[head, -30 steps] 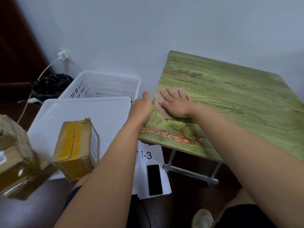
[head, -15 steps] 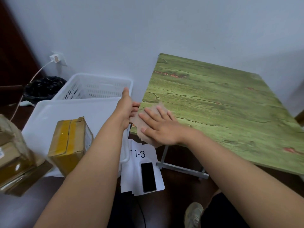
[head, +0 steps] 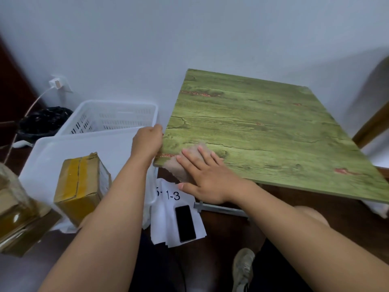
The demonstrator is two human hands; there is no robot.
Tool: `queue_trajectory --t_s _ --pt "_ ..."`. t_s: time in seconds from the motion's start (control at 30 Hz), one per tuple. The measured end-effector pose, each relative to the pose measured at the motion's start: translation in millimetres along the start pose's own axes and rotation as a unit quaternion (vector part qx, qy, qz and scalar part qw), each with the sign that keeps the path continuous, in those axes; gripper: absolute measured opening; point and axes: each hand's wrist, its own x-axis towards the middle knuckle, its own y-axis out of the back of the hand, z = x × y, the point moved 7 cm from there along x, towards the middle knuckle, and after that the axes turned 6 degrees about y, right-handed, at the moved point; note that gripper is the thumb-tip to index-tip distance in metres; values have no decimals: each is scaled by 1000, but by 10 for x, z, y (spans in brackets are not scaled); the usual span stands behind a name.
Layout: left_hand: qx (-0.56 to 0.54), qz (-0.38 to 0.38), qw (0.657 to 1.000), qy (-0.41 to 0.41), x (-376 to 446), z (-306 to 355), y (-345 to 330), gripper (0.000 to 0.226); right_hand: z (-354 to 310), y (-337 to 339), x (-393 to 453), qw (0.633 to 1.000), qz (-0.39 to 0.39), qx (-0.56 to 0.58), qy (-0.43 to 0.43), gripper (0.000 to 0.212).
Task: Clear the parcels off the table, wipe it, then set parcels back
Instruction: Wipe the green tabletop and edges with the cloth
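Table (head: 273, 131), green and wood-grained, fills the view from one to three o'clock. White bin (head: 42, 157) at nine o'clock holds a taped cardboard parcel (head: 80, 188); more parcels (head: 14, 211) sit at its eight o'clock. Left hand (head: 147, 142) grips the table's near-left edge. Right hand (head: 204, 178), fingers spread flat, presses a pinkish cloth (head: 183, 167) onto that corner, the cloth overhanging the edge.

The table (head: 273, 131) is filling the right of the frame, a cloth (head: 181, 169) lying on its lower left corner. Left of it, a parcel (head: 81, 186) is sitting in a tub (head: 63, 144), a basket (head: 113, 116) standing behind.
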Motion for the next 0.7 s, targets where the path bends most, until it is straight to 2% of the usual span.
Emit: queue_trajectory --t_s 0.1,0.17,0.3,0.43,0.53,0.63,0.7 --pt "116 55 990 -59 -125 98 -46 31 199 -12 -214 999 3 2 -40 77" --pt "162 76 980 -83 -203 153 -105 37 386 -33 -381 998 0 7 -69 79" --pt "242 79 958 -130 -350 265 -305 45 800 -69 -765 992 -8 24 -126 78" --pt "303 40 942 -140 -407 252 -450 49 1075 -84 -1026 984 -8 37 -174 76" --pt "265 21 957 -113 -413 233 -441 43 1060 -91 -1033 984 -4 31 -176 76" --pt "183 38 979 -79 -374 232 -333 17 994 -83 -951 984 -4 33 -173 77" --pt "162 37 984 -70 -340 219 -293 23 941 -64 -851 986 -8 34 -163 77"
